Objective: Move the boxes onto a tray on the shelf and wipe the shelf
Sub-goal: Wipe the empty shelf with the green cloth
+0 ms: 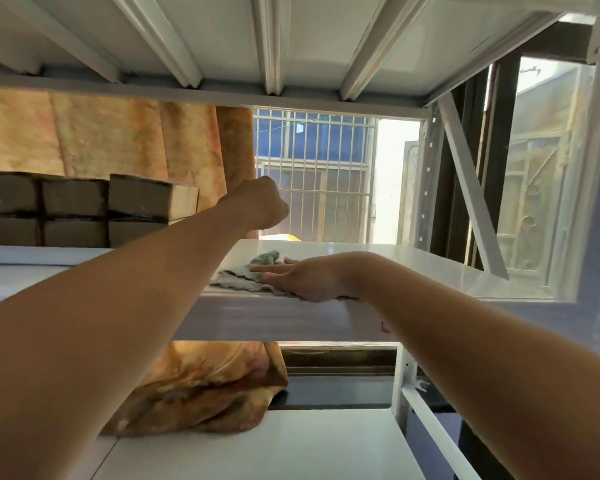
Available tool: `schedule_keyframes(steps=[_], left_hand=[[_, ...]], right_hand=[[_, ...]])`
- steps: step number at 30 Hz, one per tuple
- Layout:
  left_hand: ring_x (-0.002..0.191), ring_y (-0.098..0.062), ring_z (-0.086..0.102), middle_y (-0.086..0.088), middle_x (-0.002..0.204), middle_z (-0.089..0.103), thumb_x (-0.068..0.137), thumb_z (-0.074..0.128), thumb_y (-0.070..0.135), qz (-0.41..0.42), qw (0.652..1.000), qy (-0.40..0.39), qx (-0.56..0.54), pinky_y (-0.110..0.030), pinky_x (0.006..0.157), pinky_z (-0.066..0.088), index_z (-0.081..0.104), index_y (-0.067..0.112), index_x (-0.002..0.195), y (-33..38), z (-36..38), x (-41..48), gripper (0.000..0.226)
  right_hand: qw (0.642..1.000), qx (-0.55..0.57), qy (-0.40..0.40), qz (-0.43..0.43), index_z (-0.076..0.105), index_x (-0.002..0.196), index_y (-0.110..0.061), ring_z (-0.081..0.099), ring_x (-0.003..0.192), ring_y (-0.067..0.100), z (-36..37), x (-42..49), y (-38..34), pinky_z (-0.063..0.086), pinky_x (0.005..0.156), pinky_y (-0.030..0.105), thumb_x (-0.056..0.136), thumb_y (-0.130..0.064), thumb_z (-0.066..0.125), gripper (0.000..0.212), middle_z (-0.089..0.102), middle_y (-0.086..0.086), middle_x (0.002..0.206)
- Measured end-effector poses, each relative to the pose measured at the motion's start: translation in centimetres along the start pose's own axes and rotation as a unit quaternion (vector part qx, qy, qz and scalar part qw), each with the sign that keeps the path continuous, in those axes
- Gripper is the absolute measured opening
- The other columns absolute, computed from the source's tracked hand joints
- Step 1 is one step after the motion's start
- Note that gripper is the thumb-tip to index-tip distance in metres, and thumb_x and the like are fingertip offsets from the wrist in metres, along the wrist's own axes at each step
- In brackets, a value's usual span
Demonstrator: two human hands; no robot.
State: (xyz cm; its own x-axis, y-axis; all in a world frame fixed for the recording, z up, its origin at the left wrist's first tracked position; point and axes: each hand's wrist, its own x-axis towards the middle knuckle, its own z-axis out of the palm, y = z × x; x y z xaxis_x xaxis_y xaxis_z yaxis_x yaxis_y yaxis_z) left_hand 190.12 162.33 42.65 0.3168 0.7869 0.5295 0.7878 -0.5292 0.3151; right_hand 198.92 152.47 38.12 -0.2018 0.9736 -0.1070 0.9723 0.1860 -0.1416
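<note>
Both forearms reach up from the bottom corners toward the white shelf point(413, 268). At its front edge the right hand point(305, 280) lies flat, palm down and fingers stretched out together, pressing on a greenish cloth point(253, 271). That cloth is crumpled, part of it under the palm and the rest spreading left and back across the shelf board. Farther in and higher, the left hand point(257, 202) hangs above the shelf's rear edge, curled into a loose fist; whether it grips anything cannot be told. Just left of that fist, brown boxes point(77, 209) stand stacked two high along the left part of the shelf, the upper right one sitting slightly askew. No tray can be made out beneath them. Behind hangs an orange curtain point(118, 133), and a barred window point(319, 174) shows beyond the rear edge.
</note>
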Motion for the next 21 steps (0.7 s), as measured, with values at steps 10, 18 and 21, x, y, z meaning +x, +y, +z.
schedule_keyframes(steps=[10,18,21], left_hand=[[0.073,-0.009,0.052,-0.001,0.093,0.06,0.094,0.049,0.016,0.062,0.994,-0.081,-0.029,-0.014,0.058,0.036,0.066,0.008,0.107,-2.5,-0.7,-2.4,0.022],[0.095,-0.012,0.051,0.002,0.101,0.058,0.094,0.051,0.02,0.087,0.988,-0.123,-0.018,-0.022,0.077,0.035,0.066,0.012,0.111,-1.5,0.6,-2.7,0.024],[0.092,-0.015,0.054,-0.005,0.108,0.065,0.092,0.053,0.017,0.043,0.992,-0.116,-0.035,-0.023,0.074,0.037,0.067,0.007,0.111,-1.5,0.9,-2.1,0.025]], right_hand=[[0.996,0.041,0.015,-0.077,0.027,0.15,-0.016,0.033,0.138,0.026,2.0,6.0,-6.5,0.025,0.115,0.042,0.102,-0.044,0.021,0.056,0.034,0.011,0.152],[0.994,0.086,0.058,-0.038,0.028,0.147,-0.005,0.027,0.142,0.025,2.0,5.5,-4.9,0.02,0.115,0.032,0.104,-0.025,0.025,0.048,0.03,0.012,0.154],[0.994,0.058,0.067,-0.067,0.025,0.15,-0.012,0.026,0.142,0.023,2.0,4.5,-3.7,0.018,0.114,0.034,0.104,-0.036,0.019,0.052,0.029,0.01,0.155]])
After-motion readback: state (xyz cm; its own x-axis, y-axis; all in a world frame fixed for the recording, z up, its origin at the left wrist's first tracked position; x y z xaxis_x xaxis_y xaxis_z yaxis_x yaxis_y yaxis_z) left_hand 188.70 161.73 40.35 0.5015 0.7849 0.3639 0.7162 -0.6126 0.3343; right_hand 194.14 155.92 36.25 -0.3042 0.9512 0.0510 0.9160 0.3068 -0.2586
